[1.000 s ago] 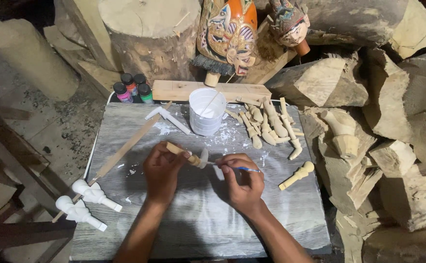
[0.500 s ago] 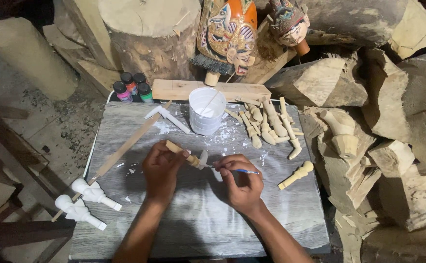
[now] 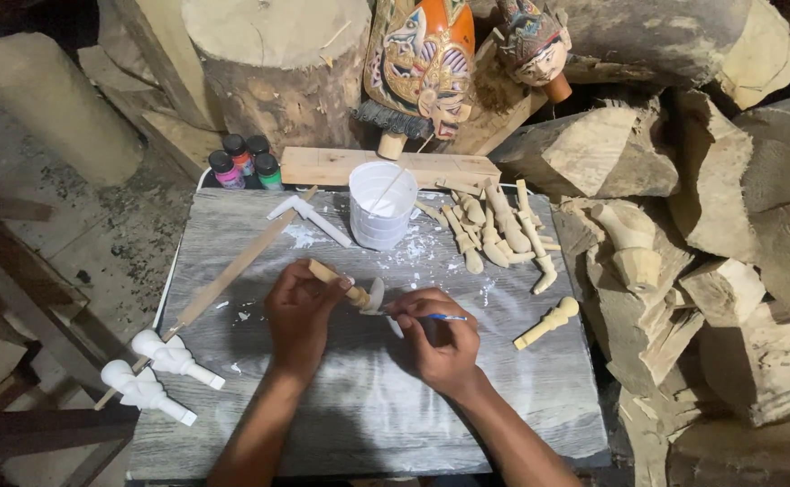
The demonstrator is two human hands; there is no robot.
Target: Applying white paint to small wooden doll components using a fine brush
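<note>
Head view: painting a small wooden puppet arm (image 3: 348, 289) white, mid-board.

My left hand (image 3: 300, 311) pinches the wooden puppet arm by its bare end, tilted, white-coated tip toward my right hand (image 3: 440, 343), whose fingers are closed on a thin blue-handled brush (image 3: 431, 317) touching that tip. Both sit over the middle of the grey board (image 3: 368, 424). White paint cup (image 3: 381, 206) stands near the far edge, unpainted carved pieces (image 3: 494, 230) toward the far right corner, two white-painted pieces (image 3: 156, 370) at the left edge. Risk, as I judge it: wet paint smearing onto my left fingers if my grip slides forward.
</note>
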